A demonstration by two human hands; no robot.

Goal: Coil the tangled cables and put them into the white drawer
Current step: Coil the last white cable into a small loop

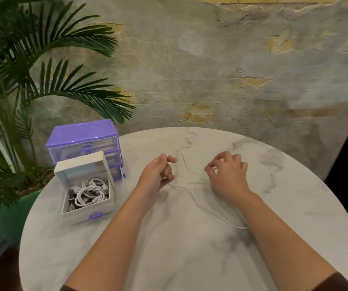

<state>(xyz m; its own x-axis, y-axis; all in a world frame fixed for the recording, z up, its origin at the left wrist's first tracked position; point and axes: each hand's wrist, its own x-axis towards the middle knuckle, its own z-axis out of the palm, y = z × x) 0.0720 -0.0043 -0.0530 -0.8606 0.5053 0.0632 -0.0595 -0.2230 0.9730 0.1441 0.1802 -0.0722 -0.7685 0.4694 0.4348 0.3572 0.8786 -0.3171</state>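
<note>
A thin white cable runs loosely across the middle of the round marble table. My left hand grips it in curled fingers, a small loop arching over the fingertips. From there it sags to my right hand, which pinches it between thumb and fingertips. A long tail trails toward me and passes under my right forearm. At the left stands the white drawer, pulled out of its small white case and holding several coiled white cables.
A purple-and-clear drawer unit stands behind the white case at the table's left edge. A palm plant in a green pot fills the left side. A rough plaster wall rises behind the table; something dark stands at the far right.
</note>
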